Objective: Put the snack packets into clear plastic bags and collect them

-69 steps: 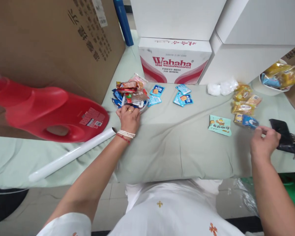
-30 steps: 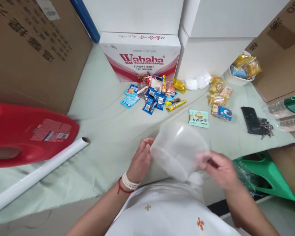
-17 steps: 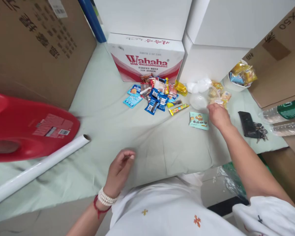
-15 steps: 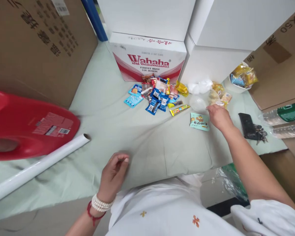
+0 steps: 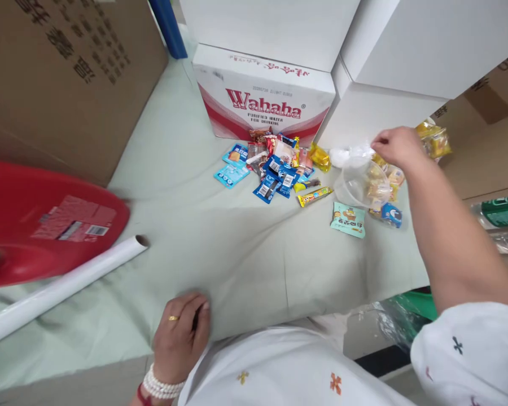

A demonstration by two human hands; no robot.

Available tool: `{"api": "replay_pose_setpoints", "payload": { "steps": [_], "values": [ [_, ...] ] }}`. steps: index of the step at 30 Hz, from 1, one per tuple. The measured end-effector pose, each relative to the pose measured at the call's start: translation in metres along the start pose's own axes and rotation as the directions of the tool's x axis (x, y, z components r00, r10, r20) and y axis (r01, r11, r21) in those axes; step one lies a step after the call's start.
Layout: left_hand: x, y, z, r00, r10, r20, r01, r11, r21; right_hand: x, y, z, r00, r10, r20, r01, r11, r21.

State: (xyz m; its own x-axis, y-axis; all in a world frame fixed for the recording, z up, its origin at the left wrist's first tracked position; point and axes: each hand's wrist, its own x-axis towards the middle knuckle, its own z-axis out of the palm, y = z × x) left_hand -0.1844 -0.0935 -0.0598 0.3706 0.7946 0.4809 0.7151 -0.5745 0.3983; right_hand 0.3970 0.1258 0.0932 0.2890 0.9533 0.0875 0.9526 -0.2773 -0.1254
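Observation:
My right hand point(image 5: 400, 148) reaches to the far right of the table, fingers pinched together at the edge of a crumpled white plastic point(image 5: 349, 154). Just below it stands a clear plastic container point(image 5: 355, 186) on the cloth. Yellow snack packs point(image 5: 383, 180) lie behind and beside the container. My left hand point(image 5: 180, 332), wearing a ring and a bead bracelet, rests on the pale green cloth point(image 5: 237, 254) at the near edge, fingers loosely flat and holding nothing. A heap of mixed snack packets point(image 5: 279, 166) lies in front of the Wahaha box point(image 5: 265, 101).
A red plastic jug point(image 5: 46, 225) and a white paper roll point(image 5: 63, 287) lie at the left. Brown cartons point(image 5: 68, 73) and white boxes point(image 5: 406, 56) wall the back. A teal packet point(image 5: 347, 220), a white bowl of snacks point(image 5: 436, 141) and bottles point(image 5: 502, 211) sit on the right.
My right hand left the clear container on the cloth and moved up and right to the white plastic. My left hand dropped back to the near table edge. The view shifted slightly.

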Motion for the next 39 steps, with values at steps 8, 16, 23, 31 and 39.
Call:
{"api": "replay_pose_setpoints", "payload": {
  "steps": [8, 16, 23, 31, 39],
  "values": [
    [0.003, 0.002, 0.001, 1.000, 0.008, -0.012, -0.008, 1.000, 0.006, 0.080, 0.009, 0.058, 0.916, 0.396, 0.065, -0.397, 0.918, 0.015],
    [0.005, 0.005, -0.006, 0.977, -0.208, 0.050, 0.214, 0.945, -0.247, -0.013, -0.021, 0.018, 0.967, 0.103, -0.234, 0.024, 0.875, 0.483],
    [0.076, 0.056, 0.027, 0.682, -0.512, 0.522, 0.717, 0.325, -0.617, -0.212, -0.126, 0.041, 0.940, -0.339, -0.042, 0.211, 0.481, 0.851],
    [0.119, 0.093, 0.069, 0.711, -0.214, 0.670, 0.703, 0.234, -0.671, -0.280, -0.149, 0.104, 0.942, -0.326, -0.084, 0.235, 0.457, 0.858],
    [0.099, 0.104, 0.080, 0.674, -0.429, 0.601, 0.706, 0.133, -0.696, -0.306, -0.167, 0.113, 0.952, -0.089, 0.292, -0.269, 0.211, 0.940]
  ]
}}
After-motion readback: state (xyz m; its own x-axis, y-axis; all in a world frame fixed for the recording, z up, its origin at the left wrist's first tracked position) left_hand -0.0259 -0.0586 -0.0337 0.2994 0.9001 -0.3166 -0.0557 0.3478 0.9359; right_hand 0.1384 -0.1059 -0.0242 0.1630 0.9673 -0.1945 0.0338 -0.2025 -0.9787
